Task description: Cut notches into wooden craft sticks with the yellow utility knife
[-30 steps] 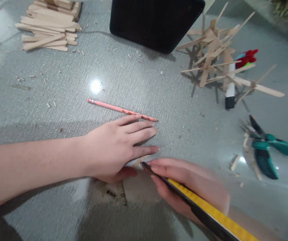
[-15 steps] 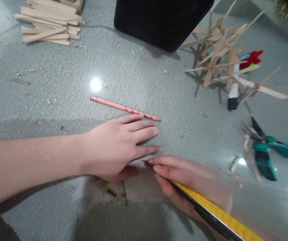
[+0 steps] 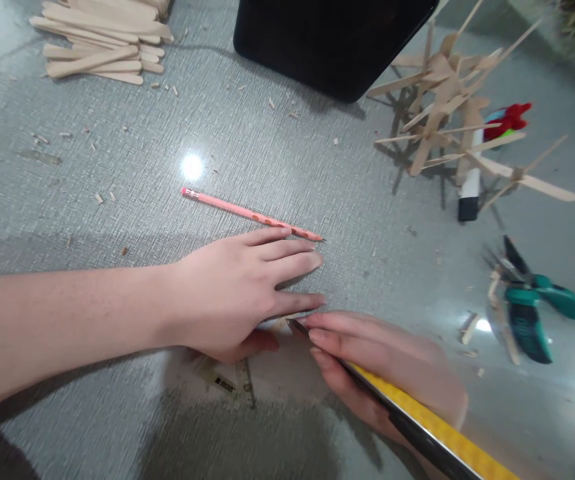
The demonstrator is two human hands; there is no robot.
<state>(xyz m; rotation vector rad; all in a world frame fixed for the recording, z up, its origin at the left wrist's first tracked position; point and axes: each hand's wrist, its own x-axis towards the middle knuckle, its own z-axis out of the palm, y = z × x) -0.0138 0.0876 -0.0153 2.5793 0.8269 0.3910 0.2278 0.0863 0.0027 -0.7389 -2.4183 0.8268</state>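
My left hand [image 3: 237,293] lies flat on the grey table with its fingers stretched out, pressing down on a clear ruler [image 3: 227,383] and a wooden craft stick [image 3: 280,323] that is mostly hidden beneath it. My right hand [image 3: 382,373] is closed around a yellow and black utility knife [image 3: 417,423], whose blade tip rests against the stick just below my left fingertips. A pink pencil [image 3: 250,213] lies right beyond my left fingers.
A pile of craft sticks [image 3: 100,40] sits at the far left. A black box [image 3: 332,40] stands at the back. A glued stick structure [image 3: 457,120] over a marker [image 3: 467,197] stands right, with green pliers [image 3: 530,307] nearer. Wood chips litter the table [image 3: 117,167].
Both hands keep nearly the same position; the view has shifted slightly, and the knife tip stays at the stick.
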